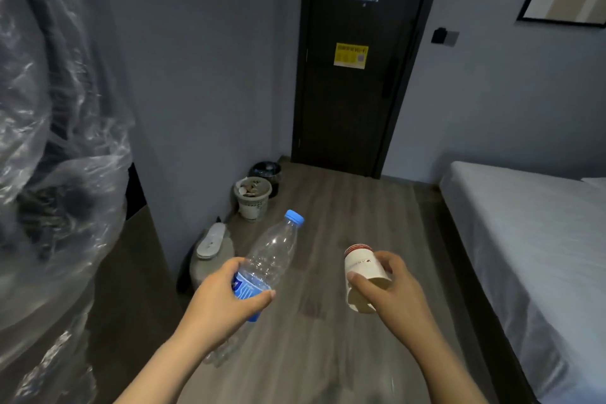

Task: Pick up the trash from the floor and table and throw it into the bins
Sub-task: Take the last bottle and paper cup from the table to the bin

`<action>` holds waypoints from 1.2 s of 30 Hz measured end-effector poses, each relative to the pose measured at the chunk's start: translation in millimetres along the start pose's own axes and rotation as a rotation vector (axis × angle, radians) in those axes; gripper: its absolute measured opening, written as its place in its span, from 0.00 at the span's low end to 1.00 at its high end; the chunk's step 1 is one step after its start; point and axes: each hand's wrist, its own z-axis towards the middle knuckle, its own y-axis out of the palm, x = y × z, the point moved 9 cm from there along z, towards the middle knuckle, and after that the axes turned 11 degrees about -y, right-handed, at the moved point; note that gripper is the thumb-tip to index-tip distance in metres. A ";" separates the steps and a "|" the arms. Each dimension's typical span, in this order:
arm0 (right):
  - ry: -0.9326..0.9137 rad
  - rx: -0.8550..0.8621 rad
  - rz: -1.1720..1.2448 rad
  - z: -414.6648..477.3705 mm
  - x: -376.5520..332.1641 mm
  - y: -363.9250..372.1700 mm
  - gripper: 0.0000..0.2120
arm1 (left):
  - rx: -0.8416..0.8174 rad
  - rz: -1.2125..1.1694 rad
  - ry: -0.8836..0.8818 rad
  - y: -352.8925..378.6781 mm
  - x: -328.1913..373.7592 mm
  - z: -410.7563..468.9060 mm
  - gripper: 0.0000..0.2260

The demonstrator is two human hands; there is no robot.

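**While both hands are loaded: bottle and cups held short of the bins**

Since the plastic bottle (273,256) is empty and thin-walled, judge it light, springy and liable to crumple. Your left hand (223,302) wraps its labelled lower half, and the blue cap (294,217) points up and away from that grip. The paper cups (359,264), apparently nested, look light and easily crushed. Your right hand (393,292) holds them by the side wall, thumb across, bases pointing away from the palm. Both forearms reach forward over the floor. The white bin (252,205) and the dark bin (267,170) stand well ahead of both grips, against the wall.
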 end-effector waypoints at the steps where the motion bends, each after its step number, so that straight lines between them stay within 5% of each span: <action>1: 0.003 -0.007 -0.006 22.1 4.6 -3.8 0.19 | 0.005 0.004 -0.004 6.2 11.2 15.4 0.19; 15: 0.016 -0.138 -0.058 283.0 51.5 43.3 0.23 | 0.056 -0.054 -0.046 42.7 76.4 244.7 0.20; 31: 0.023 -0.217 -0.134 558.9 38.7 178.0 0.22 | 0.103 -0.048 -0.149 -6.9 96.0 553.5 0.16; 36: 0.020 -0.259 -0.163 650.9 55.9 221.5 0.30 | 0.124 -0.059 -0.195 -15.3 88.1 639.2 0.16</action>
